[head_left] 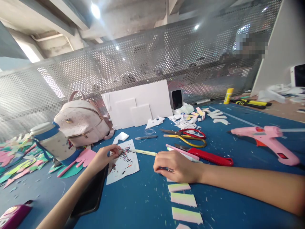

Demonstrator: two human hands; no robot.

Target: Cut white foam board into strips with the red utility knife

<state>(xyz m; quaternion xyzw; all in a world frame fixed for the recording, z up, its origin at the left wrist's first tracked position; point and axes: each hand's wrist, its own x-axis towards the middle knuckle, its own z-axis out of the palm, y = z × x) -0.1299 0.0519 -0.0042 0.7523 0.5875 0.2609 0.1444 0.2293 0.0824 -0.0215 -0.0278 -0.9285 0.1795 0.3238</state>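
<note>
My left hand rests at the edge of a white sheet of paper, its fingertips drawn together over small dark and coloured bits. Whatever lies between those fingertips is too small to make out. To the right, my right hand is curled with its thumb and fingers close together; what they hold is hidden. A pale yellow pen reaches from the paper to the knuckles of that hand. Below it lie several foam strips fading from yellow to pink.
Scissors, a red utility knife and a pink glue gun lie to the right. A tumbler, a backpack and a black phone are left. White foam boards stand at the back.
</note>
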